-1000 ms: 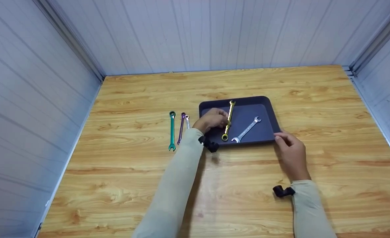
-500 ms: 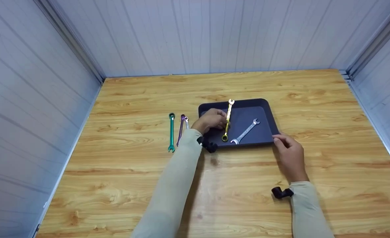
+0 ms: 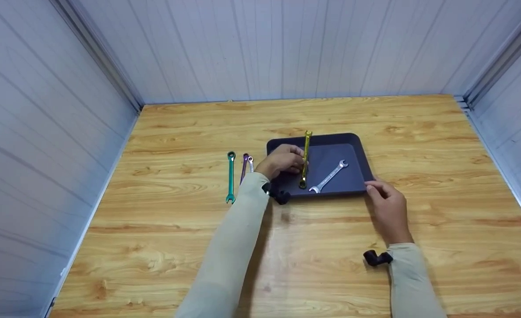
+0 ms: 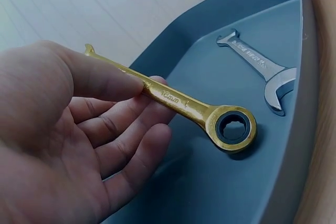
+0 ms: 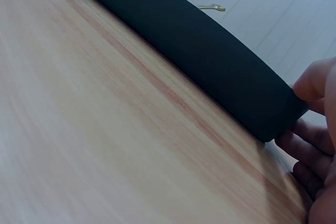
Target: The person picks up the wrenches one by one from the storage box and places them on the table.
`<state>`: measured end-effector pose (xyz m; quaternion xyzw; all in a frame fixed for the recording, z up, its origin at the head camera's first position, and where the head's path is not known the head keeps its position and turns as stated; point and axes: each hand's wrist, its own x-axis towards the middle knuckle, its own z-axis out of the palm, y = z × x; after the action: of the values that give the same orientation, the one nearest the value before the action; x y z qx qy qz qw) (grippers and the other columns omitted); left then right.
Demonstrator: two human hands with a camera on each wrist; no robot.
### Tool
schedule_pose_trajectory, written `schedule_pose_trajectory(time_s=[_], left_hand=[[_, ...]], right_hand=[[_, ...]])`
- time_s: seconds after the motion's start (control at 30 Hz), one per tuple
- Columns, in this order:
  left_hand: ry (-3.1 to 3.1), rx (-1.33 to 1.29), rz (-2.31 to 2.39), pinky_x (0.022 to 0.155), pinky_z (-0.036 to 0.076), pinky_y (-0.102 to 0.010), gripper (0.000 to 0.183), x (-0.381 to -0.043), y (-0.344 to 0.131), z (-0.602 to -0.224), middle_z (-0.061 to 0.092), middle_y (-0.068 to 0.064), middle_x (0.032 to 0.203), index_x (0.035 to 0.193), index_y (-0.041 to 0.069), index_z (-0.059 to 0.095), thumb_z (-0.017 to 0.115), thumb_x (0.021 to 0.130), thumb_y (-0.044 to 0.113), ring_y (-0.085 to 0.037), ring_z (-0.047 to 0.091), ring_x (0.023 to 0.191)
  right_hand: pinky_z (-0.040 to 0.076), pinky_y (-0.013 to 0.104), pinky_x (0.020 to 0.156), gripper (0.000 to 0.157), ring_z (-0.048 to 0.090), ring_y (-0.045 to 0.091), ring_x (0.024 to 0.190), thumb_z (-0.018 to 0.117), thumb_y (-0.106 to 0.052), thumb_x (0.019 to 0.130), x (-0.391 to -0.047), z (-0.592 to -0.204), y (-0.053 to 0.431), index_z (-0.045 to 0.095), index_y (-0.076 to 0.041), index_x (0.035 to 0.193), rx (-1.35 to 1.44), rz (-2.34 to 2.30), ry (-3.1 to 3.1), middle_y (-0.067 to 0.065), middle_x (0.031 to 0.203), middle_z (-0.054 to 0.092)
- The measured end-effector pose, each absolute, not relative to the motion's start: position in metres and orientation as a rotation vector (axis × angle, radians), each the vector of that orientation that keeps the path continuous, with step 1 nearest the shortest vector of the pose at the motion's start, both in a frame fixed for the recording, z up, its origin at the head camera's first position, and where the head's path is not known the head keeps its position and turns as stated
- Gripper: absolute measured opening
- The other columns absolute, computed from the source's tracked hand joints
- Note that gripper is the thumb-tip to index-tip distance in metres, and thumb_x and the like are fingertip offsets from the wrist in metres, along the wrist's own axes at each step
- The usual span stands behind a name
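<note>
My left hand (image 3: 283, 160) pinches a gold combination wrench (image 4: 181, 104) by its shaft, between thumb and fingers, over the dark tray (image 3: 331, 148). The wrench's black-lined ratchet ring points toward me and its open end rises past the tray's far rim. In the left wrist view, "10mm" shows on the shaft. A silver double open-ended wrench (image 3: 329, 176) lies slantwise inside the tray, right of the gold one. With thumb and fingers my right hand (image 3: 389, 205) grips the tray's near right corner; in the right wrist view the tray wall (image 5: 194, 51) fills the middle.
Left of the tray, a green ratchet wrench (image 3: 230, 176), a purple wrench (image 3: 244, 165) and a small silver wrench (image 3: 251, 163) lie on the wooden table (image 3: 172, 207). My left sleeve covers their lower parts in places. Pale panel walls (image 3: 260, 48) enclose the back and sides.
The gold wrench has tilted more upright in my left hand, its open end rising past the tray's far rim. My right hand keeps its grip on the tray corner.
</note>
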<state>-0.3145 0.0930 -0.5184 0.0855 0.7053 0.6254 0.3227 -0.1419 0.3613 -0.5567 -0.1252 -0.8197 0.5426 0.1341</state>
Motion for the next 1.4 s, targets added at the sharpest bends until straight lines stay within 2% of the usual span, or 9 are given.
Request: schedule_pose_trajectory(time_s=[0.2,0.5,0.8,1.03,1.4], left_hand=[[1.794,0.219,1.715,0.070,0.056,-0.032,0.010,-0.315,0.093,-0.513,0.069,-0.015,0.094,0.093,0.005,0.058,0.059,0.092,-0.005,-0.018,0.065,0.074],[1.757,0.204,1.796,0.069,0.054,-0.031,0.008,-0.314,0.086,-0.509,0.066,-0.011,0.087,0.094,0.003,0.057,0.059,0.093,-0.005,-0.016,0.059,0.068],[1.779,0.134,1.814,0.079,0.058,-0.037,0.006,-0.313,0.078,-0.504,0.064,-0.010,0.088,0.099,0.002,0.058,0.057,0.096,-0.003,-0.019,0.064,0.075],[1.744,0.136,1.847,0.073,0.058,-0.032,0.008,-0.312,0.076,-0.502,0.064,-0.011,0.086,0.095,0.003,0.056,0.058,0.095,-0.005,-0.019,0.064,0.074],[1.689,0.127,1.898,0.074,0.059,-0.032,0.008,-0.314,0.069,-0.502,0.065,-0.012,0.087,0.095,0.002,0.058,0.058,0.095,-0.006,-0.020,0.066,0.077]], right_hand=[[0.041,0.038,0.108,0.034,0.050,0.021,0.133,0.063,-0.034,0.100,-0.143,-0.554,0.362,0.073,-0.006,0.117,-0.354,1.559,-2.366,0.007,0.143,0.056],[0.045,0.029,0.100,0.034,0.052,0.020,0.129,0.062,-0.034,0.101,-0.147,-0.557,0.360,0.073,-0.006,0.117,-0.342,1.544,-2.376,0.009,0.137,0.060],[0.043,0.037,0.106,0.035,0.051,0.020,0.131,0.062,-0.035,0.101,-0.146,-0.556,0.361,0.073,-0.007,0.118,-0.348,1.549,-2.384,0.008,0.140,0.058],[0.042,0.038,0.107,0.033,0.050,0.020,0.131,0.062,-0.034,0.100,-0.144,-0.553,0.359,0.073,-0.007,0.116,-0.346,1.562,-2.368,0.008,0.140,0.058],[0.042,0.037,0.107,0.034,0.050,0.021,0.132,0.061,-0.034,0.101,-0.146,-0.555,0.362,0.072,-0.006,0.118,-0.331,1.532,-2.391,0.009,0.139,0.059]])
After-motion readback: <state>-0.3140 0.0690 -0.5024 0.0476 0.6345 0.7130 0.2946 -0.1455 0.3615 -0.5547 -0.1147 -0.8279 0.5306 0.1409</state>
